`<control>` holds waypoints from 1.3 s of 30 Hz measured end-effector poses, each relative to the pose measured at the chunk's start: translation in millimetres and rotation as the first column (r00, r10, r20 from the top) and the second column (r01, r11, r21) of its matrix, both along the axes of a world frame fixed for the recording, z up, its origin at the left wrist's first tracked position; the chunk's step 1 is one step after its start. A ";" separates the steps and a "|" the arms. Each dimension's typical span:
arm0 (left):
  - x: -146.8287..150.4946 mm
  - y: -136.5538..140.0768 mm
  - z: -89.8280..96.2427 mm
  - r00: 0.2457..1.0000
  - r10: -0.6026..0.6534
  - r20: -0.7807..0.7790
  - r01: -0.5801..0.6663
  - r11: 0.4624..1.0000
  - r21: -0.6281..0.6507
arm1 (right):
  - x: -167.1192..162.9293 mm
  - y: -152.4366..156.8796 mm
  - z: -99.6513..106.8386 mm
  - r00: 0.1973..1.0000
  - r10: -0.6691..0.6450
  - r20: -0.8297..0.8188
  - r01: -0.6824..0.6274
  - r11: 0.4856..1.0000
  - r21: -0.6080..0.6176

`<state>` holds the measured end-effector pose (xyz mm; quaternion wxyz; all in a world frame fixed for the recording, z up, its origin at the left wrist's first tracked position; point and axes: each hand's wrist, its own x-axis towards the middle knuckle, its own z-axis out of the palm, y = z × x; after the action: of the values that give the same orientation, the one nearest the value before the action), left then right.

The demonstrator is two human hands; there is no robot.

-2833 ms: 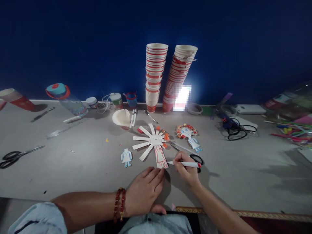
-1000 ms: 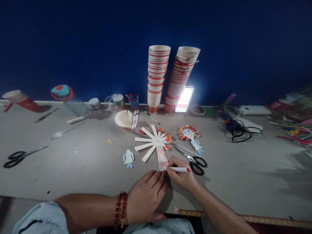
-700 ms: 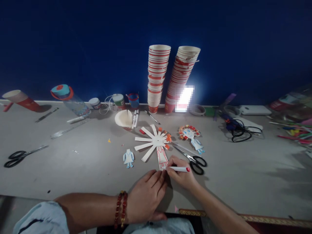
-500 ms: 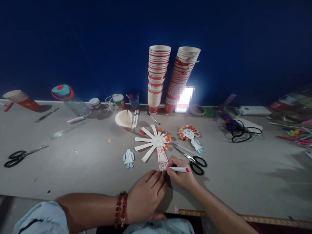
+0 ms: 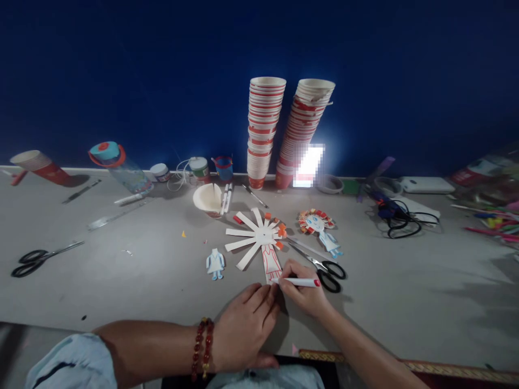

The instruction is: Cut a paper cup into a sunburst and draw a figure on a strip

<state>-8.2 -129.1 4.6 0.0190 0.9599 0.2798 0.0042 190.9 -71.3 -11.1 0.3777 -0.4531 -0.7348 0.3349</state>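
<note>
A white marker with a red end (image 5: 302,282) is pinched in my right hand (image 5: 304,292), its tip on the lowest strip of a cut-open paper cup (image 5: 259,233). That strip bears a red outline of a dress and legs; several other strips fan out, some with orange tips. My left hand (image 5: 247,321) lies flat, fingers stretched out, its fingertips at the strip's lower end. To the left lies a small paper doll body (image 5: 215,263) edged in blue. Black-handled scissors (image 5: 330,273) rest just beyond my right hand, near a finished-looking paper doll (image 5: 316,221) with a blue face and curled fringe.
Two tall stacks of paper cups (image 5: 265,129) stand against the blue wall. A water bottle (image 5: 121,167), a cut cup (image 5: 207,200) and two white markers (image 5: 226,198) are at the back left. More scissors (image 5: 36,260) lie far left; a black cable (image 5: 399,219) lies right.
The view has shifted very slightly. My right hand and the marker stay at the foot of the drawn strip with hardly any motion; my left hand rests as before.
</note>
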 end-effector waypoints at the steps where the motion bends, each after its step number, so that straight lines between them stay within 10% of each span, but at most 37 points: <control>1: -0.1 0.0 -0.1 1.000 0.000 0.000 0.000 1.000 0.001 | -0.1 0.0 0.2 1.000 0.000 -0.006 0.000 1.000 -0.004; 39: -0.3 0.2 1.0 1.000 0.004 -0.006 -0.004 1.000 -0.031 | 2.4 -0.6 -4.4 0.995 -0.067 -0.079 0.065 0.997 -0.029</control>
<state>-8.5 -129.0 5.6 0.0333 0.9589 0.2817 -0.0028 193.4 -71.9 -15.5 0.4116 -0.4684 -0.6993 0.3495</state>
